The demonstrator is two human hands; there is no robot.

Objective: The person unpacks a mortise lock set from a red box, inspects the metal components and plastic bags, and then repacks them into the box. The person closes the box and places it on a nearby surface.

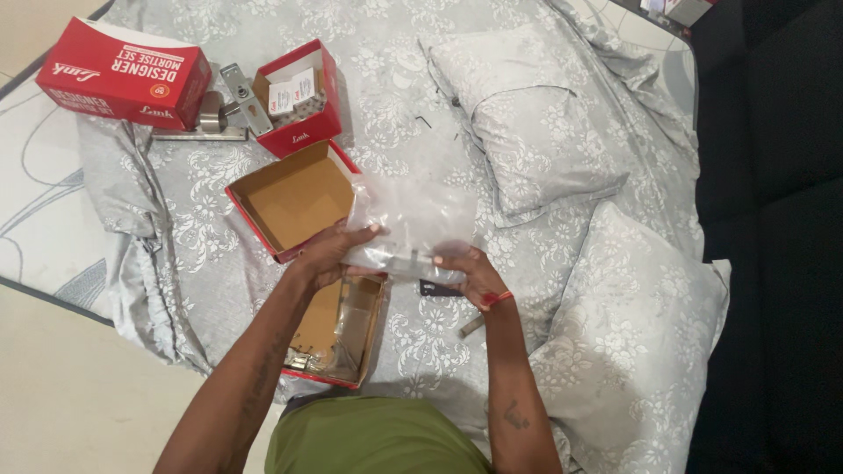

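Fingers (pixel 362 235) of the left hand (pixel 329 254) and of the right hand (pixel 470 272) pinch the lower edge of one clear plastic bag (pixel 408 219), thin, crinkled and glossy, held just above the bed between an open box and a pillow. Contents: one flat metal piece (pixel 406 262), grey, blurred through the film.

Boxes, red cardboard, four in view:
- one open tray (pixel 290 200), plain brown inside, just left of the bag;
- one box (pixel 338 329) below the hands, with clear wrapping and small metal parts inside;
- one small open box (pixel 299 96) holding white paper packets;
- one long closed carton (pixel 123 72) with white lettering, at the upper left.

Metal hardware: one brushed-steel door handle on a plate (pixel 230 105), lying between the carton and the small box. One dark flat item (pixel 439 288) rests under the right hand; its kind cannot be told.

Bedding: grey sheet (pixel 386 79) with a pale floral print, wrinkled; two matching pillows, (pixel 527 123) and (pixel 641 333). Beige floor (pixel 79 395) at the left; dark furniture (pixel 781 219) at the right.
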